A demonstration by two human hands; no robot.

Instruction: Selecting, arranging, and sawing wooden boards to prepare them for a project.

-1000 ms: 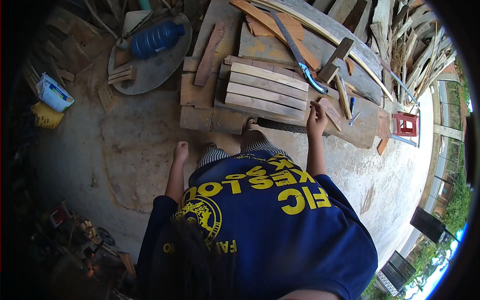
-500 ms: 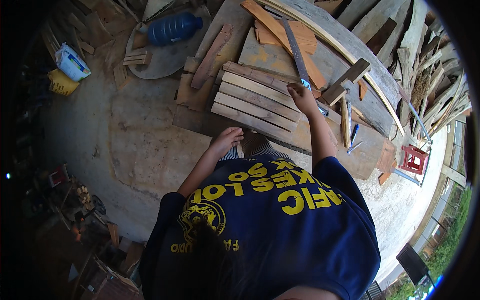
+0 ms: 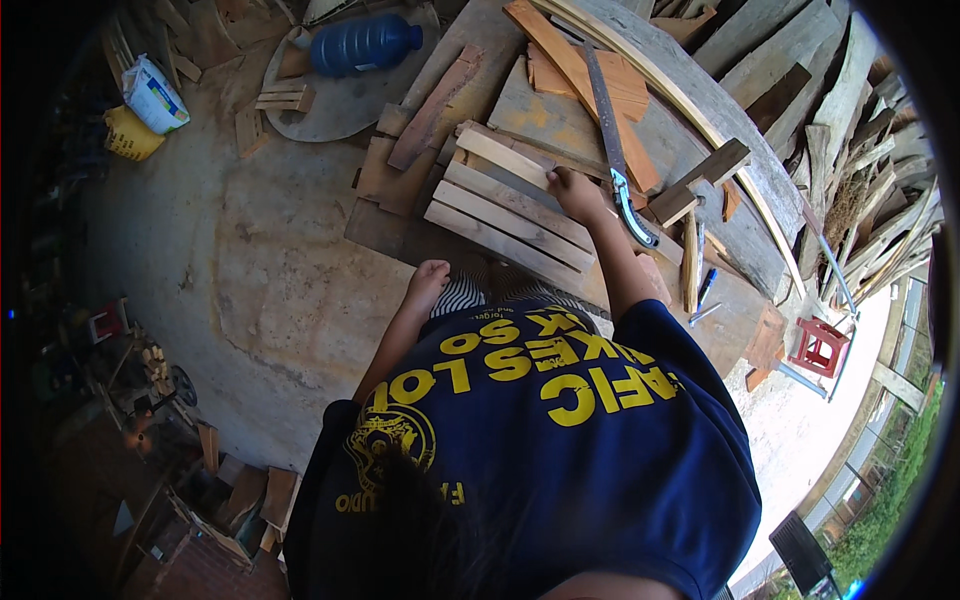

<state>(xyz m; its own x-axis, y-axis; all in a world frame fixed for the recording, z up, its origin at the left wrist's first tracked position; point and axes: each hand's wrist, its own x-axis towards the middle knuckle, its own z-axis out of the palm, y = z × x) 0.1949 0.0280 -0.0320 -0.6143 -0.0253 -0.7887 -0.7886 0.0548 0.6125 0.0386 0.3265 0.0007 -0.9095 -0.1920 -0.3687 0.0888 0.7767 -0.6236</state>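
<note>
Fingers (image 3: pixel 562 177) of the right hand (image 3: pixel 578 197) pinch the near right end of the farthest pale slat (image 3: pixel 500 156); those of the left hand (image 3: pixel 429 284) curl inward into a loose fist. The slat lies on the low workbench (image 3: pixel 735 330), beyond three similar slats (image 3: pixel 510 222) set side by side, with a gap between it and the nearest of them. Containers occupy the upper left: a blue water jug (image 3: pixel 362 48) rests on its side upon a round tabletop (image 3: pixel 335 122), its neck to the right, and a white tub (image 3: pixel 156 92) leans beside a yellow sack (image 3: pixel 133 133) on the floor (image 3: pixel 290 240) — the contents of all three cannot be made out. The right forearm reaches forward and slightly leftward, the wrist bent and the back of the hand uppermost; the left forearm extends forward — its fist just beside the striped trousers (image 3: pixel 458 300), apart from the slats. A handsaw (image 3: pixel 606 120) lies just right of the right hand, its blue-and-black handle toward the person.
</note>
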